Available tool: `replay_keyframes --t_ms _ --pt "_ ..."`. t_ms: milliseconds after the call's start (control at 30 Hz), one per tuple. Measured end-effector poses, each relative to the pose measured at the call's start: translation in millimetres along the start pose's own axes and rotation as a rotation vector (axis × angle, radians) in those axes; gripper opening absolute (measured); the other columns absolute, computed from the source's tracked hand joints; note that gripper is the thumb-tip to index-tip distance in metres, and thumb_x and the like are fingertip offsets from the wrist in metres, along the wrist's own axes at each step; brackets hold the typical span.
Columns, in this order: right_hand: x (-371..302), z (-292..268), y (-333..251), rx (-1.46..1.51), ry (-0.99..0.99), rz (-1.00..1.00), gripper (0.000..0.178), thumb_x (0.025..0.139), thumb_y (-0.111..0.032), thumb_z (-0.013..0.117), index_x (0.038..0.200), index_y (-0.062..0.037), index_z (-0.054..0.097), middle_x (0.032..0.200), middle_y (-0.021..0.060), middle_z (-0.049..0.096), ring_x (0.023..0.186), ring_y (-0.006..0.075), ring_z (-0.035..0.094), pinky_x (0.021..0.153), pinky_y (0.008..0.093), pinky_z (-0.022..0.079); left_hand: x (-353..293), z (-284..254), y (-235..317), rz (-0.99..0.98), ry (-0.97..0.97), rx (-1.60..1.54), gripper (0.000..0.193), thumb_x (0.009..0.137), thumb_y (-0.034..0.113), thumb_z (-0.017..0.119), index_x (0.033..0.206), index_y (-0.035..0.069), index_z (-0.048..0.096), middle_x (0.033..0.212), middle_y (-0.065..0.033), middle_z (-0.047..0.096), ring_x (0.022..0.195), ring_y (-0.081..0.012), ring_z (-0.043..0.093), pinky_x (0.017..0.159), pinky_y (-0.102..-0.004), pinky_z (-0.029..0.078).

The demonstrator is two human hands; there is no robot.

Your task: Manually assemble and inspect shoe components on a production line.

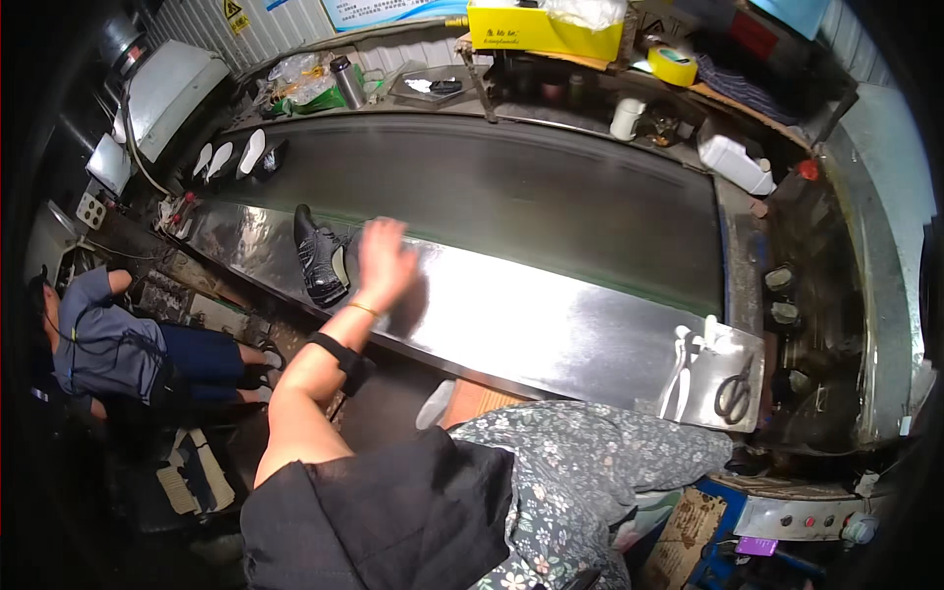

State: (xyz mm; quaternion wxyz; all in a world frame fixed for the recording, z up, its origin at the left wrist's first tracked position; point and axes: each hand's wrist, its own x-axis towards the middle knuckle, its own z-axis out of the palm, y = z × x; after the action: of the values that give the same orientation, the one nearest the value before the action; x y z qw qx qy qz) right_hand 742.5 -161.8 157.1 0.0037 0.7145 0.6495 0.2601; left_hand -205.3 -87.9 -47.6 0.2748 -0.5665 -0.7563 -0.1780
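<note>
My left hand (386, 261) hovers over the steel ledge (511, 300), smeared by motion. Its fingers reach forward, slightly bent, and I make out nothing in them. Just left of it stands a black lace-up shoe (320, 258) with a light patch on its side, toe pointing away; the hand looks apart from it. A bracelet and a black wristband (336, 349) circle my left wrist and forearm. My right hand does not show.
Behind the ledge runs a wide dark belt (472, 187), with white insole-shaped pieces (251, 152) at its far left. A metal plate (723, 379) at right carries black-handled scissors (734, 395) and white tools. A co-worker (123, 339) is at left. Above sits a yellow box (546, 29).
</note>
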Motion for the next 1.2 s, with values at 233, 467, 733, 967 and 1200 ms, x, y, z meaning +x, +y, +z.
replay_keyframes --t_ms 233,467,733,967,1200 --pt "-53 140 -313 1.212 -0.456 0.386 0.031 0.093 -0.007 0.059 0.12 0.0063 0.06 0.114 0.0164 0.066 0.102 0.0215 0.063 0.09 0.0317 0.049 -2 -63 -132 -1.4 -0.276 -0.714 0.067 0.086 0.042 0.069 0.124 -0.011 0.052 0.119 -0.0202 0.062 0.113 -0.0322 0.059 0.098 -0.0411 0.044" --pt "-38 147 -342 1.173 -0.401 0.425 0.024 0.091 -0.007 0.062 0.11 0.0067 0.063 0.093 0.01 0.066 0.084 0.016 0.06 0.078 0.0282 0.049 -21 -78 -94 0.033 -0.314 0.151 0.076 0.08 0.034 0.077 0.142 0.005 0.043 0.139 -0.0187 0.052 0.131 -0.0269 0.048 0.108 -0.0398 0.037" --pt "-30 116 -339 1.14 -0.373 0.175 0.023 0.089 -0.007 0.062 0.106 0.0083 0.065 0.101 0.0194 0.069 0.092 0.0246 0.065 0.083 0.0343 0.05 -49 -46 -69 -1.017 -0.64 -0.372 0.114 0.074 0.038 0.077 0.151 -0.004 0.004 0.121 -0.0313 0.059 0.109 -0.0371 0.062 0.094 -0.037 0.048" --pt "41 50 -438 1.712 -0.289 0.133 0.028 0.096 -0.006 0.055 0.121 0.0044 0.06 0.115 0.0145 0.066 0.101 0.0182 0.063 0.09 0.0315 0.049 -25 -93 129 -0.928 -0.809 -1.753 0.065 0.091 0.018 0.065 0.143 0.002 0.03 0.116 -0.0139 0.061 0.095 -0.021 0.065 0.084 -0.0341 0.055" --pt "101 -6 -371 1.566 -0.009 0.166 0.039 0.103 -0.014 0.042 0.139 -0.0008 0.046 0.13 0.0161 0.056 0.114 0.0204 0.056 0.099 0.0315 0.044 13 -111 322 0.695 -1.055 -1.599 0.099 0.082 0.044 0.071 0.15 -0.002 0.017 0.093 -0.0326 0.064 0.083 -0.0484 0.062 0.079 -0.0477 0.049"
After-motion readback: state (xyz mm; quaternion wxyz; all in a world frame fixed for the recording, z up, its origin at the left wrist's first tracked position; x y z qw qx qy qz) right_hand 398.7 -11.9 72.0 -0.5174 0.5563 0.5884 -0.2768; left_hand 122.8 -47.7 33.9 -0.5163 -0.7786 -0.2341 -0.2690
